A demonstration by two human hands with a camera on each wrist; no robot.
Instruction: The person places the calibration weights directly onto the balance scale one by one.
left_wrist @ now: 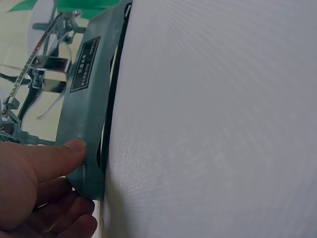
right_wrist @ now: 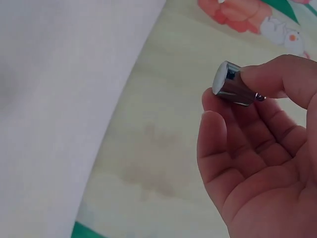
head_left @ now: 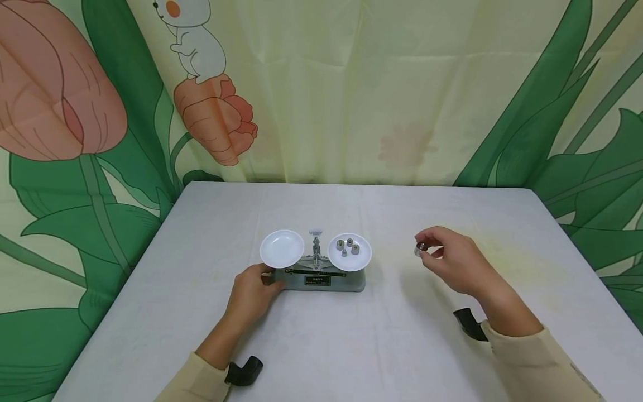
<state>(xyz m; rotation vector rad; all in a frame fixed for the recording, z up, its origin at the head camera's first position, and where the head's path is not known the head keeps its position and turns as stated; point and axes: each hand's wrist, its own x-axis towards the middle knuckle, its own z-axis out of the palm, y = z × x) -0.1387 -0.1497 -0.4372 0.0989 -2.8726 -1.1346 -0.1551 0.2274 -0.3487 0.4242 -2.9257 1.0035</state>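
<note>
A grey balance scale [head_left: 346,283] with a dark nameplate stands at the middle of the table. My left hand [head_left: 252,293] grips the left end of its base, thumb on the front face and fingers curled at the end, as the left wrist view shows. The left white pan [head_left: 282,248] bears nothing. On the right white pan [head_left: 359,263] sit several small metal weights [head_left: 355,249]. To the right of the scale, my right hand [head_left: 454,262] pinches a shiny cylindrical metal weight [right_wrist: 237,88] with a small knob, raised over the table and tilted sideways.
A white cloth covers the table [head_left: 351,346]. Behind it hangs a pale yellow curtain [head_left: 402,100] printed with leaves, a carrot and a white animal. Black wrist mounts [head_left: 244,372] stick out by both sleeves.
</note>
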